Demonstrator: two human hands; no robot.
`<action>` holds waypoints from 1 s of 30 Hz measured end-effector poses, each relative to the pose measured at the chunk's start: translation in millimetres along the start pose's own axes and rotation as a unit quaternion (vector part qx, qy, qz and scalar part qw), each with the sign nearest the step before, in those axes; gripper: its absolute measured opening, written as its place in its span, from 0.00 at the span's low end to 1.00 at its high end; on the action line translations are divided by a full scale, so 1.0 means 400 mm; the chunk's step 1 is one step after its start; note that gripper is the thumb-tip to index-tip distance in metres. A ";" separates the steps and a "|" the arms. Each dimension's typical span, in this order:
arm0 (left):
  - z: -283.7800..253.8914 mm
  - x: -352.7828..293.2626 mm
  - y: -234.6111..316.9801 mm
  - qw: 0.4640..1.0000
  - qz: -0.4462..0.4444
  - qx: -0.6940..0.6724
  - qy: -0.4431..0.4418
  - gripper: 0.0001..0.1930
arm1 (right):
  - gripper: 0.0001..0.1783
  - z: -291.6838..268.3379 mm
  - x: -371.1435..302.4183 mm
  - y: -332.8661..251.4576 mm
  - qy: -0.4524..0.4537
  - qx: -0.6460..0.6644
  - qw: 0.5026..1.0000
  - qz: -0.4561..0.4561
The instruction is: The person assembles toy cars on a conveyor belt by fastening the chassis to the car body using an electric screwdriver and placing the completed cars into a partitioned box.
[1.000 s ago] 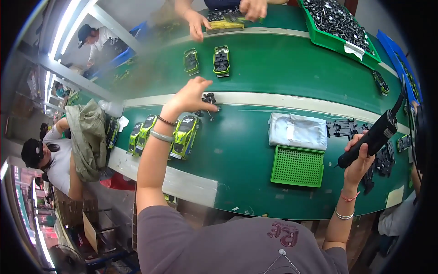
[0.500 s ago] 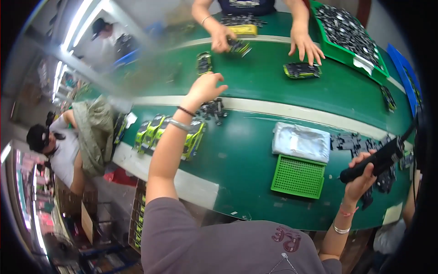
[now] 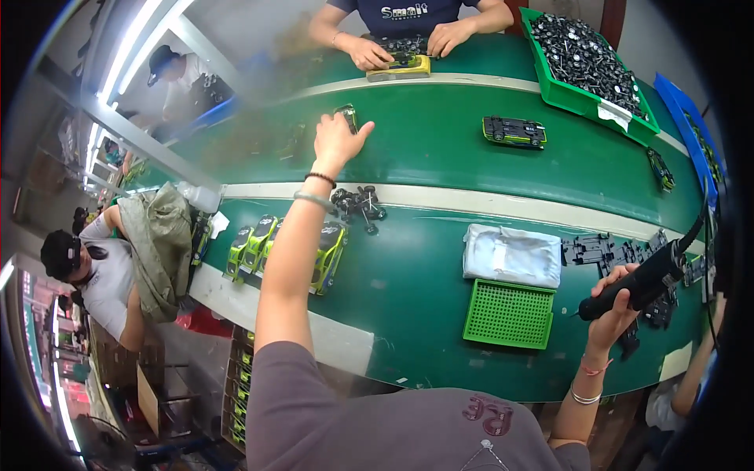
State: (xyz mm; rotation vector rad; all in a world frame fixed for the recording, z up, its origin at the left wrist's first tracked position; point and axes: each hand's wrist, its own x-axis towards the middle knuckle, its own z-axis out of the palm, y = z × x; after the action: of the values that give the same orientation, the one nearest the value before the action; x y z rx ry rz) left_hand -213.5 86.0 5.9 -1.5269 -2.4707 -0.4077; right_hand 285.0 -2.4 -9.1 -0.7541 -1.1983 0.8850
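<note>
My left hand (image 3: 338, 143) is stretched out over the green belt, its thumb spread away from the fingers. The fingertips reach a small black and lime toy car (image 3: 349, 117) and partly cover it; whether they touch it is hard to see. Wrapped in my right hand (image 3: 615, 312) is a black electric screwdriver (image 3: 638, 289), its tip pointing left and a cable rising from its rear end. Below my left wrist lies a small pile of black wheel-and-axle parts (image 3: 361, 206). Lime car bodies (image 3: 328, 250) stand in a row beside my left forearm.
A pale plastic-lined tray (image 3: 514, 255) and a green perforated basket (image 3: 509, 315) lie mid-table. Black chassis plates (image 3: 593, 250) are at the right. Another toy car (image 3: 514, 132) sits on the belt (image 3: 424, 133). Across it, a person handles parts near a green bin (image 3: 554, 96) of wheels.
My left hand has moved forward over the toy car. Across the belt, the person has drawn both hands back to the yellow block, leaving one car on the belt. The screwdriver stays in my right hand.
</note>
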 end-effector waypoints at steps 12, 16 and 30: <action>-0.011 0.119 -0.014 0.978 -0.007 -0.117 -0.171 0.33 | 0.35 -0.005 0.002 -0.003 0.017 -0.007 1.000 0.011; 0.065 0.122 -0.040 0.946 0.183 -0.241 -0.117 0.30 | 0.33 -0.014 0.003 0.001 -0.008 0.003 1.000 0.013; -0.128 -0.071 -0.040 0.898 0.362 -0.106 -0.226 0.21 | 0.38 -0.020 0.004 0.010 0.010 -0.019 0.999 0.023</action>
State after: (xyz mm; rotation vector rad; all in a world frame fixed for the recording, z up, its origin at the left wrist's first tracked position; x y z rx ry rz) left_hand -213.8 38.1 43.0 -2.7240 -1.9289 -0.1945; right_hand 292.5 0.6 -13.6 -0.8229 -1.1867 0.8928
